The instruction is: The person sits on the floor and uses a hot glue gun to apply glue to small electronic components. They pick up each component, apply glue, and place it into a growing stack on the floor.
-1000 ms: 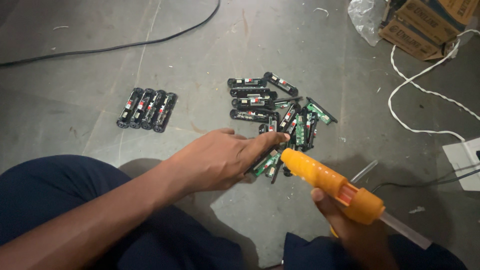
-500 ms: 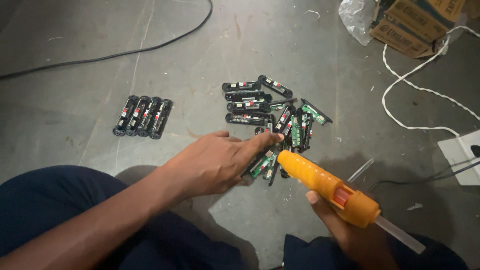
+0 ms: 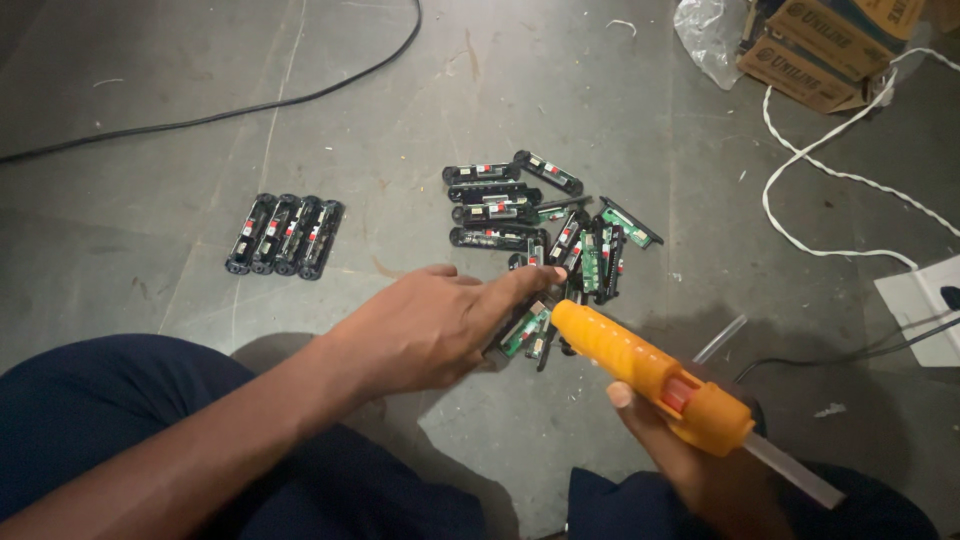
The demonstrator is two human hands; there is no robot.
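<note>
Head view: my left hand (image 3: 425, 325) pinches a circuit board (image 3: 527, 331) just under the glue gun (image 3: 650, 372) (orange), gripped by my right hand (image 3: 700, 475).

Bare floor (image 3: 600, 90) beyond part pile (image 3: 545, 225)

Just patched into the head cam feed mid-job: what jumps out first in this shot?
The orange glue gun in the right hand, low and right of centre, its nozzle aimed at a small board under the left hand. Just above lies a loose pile of black circuit modules on the grey floor, with a tidy row of four modules off to the left. White cable and cardboard boxes sit at upper right.
</note>
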